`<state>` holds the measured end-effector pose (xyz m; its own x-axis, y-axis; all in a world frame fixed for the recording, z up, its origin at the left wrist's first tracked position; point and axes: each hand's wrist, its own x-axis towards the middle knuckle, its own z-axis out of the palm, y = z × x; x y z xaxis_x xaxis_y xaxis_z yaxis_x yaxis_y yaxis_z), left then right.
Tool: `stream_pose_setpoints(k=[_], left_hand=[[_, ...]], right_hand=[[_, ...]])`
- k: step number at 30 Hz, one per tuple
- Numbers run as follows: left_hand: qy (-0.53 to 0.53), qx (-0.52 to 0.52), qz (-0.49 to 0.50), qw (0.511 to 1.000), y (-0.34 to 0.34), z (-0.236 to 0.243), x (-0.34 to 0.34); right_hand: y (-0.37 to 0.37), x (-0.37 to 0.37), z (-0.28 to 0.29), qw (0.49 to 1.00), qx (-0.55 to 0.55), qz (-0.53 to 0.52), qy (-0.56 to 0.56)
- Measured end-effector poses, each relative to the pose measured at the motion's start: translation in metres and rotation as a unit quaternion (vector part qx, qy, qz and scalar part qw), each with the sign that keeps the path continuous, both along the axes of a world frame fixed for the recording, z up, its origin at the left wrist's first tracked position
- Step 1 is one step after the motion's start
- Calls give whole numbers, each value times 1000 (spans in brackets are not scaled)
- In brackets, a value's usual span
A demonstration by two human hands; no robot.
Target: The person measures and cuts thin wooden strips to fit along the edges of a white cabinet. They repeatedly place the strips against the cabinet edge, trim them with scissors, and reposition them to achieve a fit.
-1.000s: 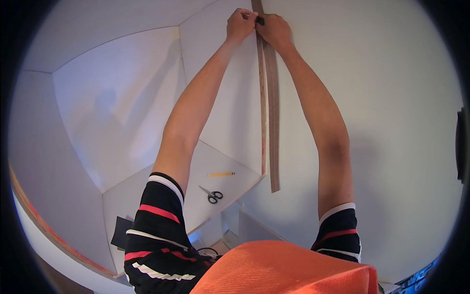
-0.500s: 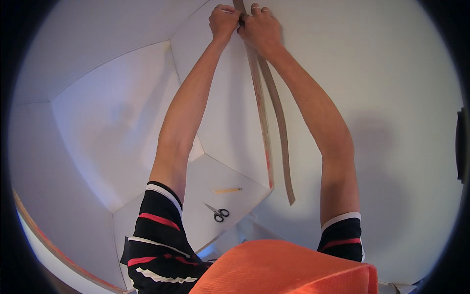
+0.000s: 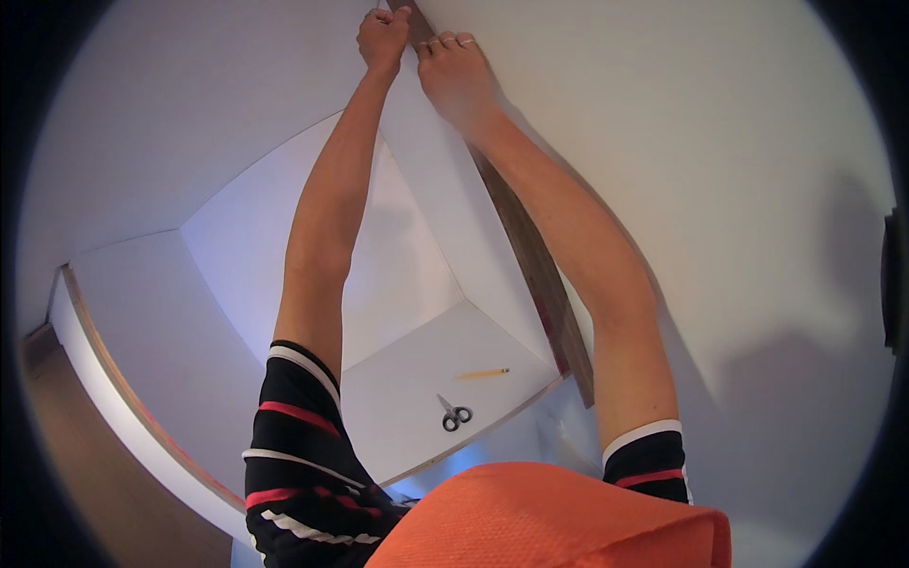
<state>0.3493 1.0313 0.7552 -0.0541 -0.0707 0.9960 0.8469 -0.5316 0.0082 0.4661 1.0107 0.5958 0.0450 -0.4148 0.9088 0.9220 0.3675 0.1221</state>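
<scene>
A long brown edge-banding strip (image 3: 519, 227) runs along the front edge of a white cabinet side panel (image 3: 440, 175), from the top of the view down to a loose lower end beside my right forearm. My right hand (image 3: 457, 80) is at the upper part of the strip, its fingers bent over it and rings showing on them. Just left of it, my left hand (image 3: 383, 43) is closed, its thumb by the strip's edge. Whatever its fingers pinch is too small to make out.
Inside the cabinet, a pair of black-handled scissors (image 3: 455, 414) and a yellow pencil (image 3: 484, 374) lie on the white bottom panel (image 3: 407, 440). A pale wall (image 3: 748, 218) rises at the right. An orange cloth piece (image 3: 559, 521) covers the lower middle of the view.
Both hands have moved up and left along the strip. The strip's hanging lower part now lies closer to the panel edge. The view has shifted, showing more of the cabinet's left side.
</scene>
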Motion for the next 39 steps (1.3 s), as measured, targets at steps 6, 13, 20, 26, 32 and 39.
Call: stream_pose_setpoints(k=[6, 13, 20, 26, 32, 39], left_hand=[[-44, 0, 10, 999, 29, 39, -4], [-113, 101, 112, 982, 31, 75, 14], [-52, -32, -175, 983, -3, 82, 15], [-106, 21, -365, 925, -20, 80, 36], [-139, -77, -400, 903, -39, 66, 49], [-144, -128, -393, 899, -25, 66, 41]], right_hand=[[-17, 0, 2, 999, -24, 47, -3], [-60, 12, -2, 982, -130, 137, -35], [-71, 17, -11, 978, -137, 159, -17], [-86, 17, -2, 965, -199, 170, -16], [-73, 15, -7, 958, -193, 213, -12], [-49, 7, -9, 946, -198, 257, -8]])
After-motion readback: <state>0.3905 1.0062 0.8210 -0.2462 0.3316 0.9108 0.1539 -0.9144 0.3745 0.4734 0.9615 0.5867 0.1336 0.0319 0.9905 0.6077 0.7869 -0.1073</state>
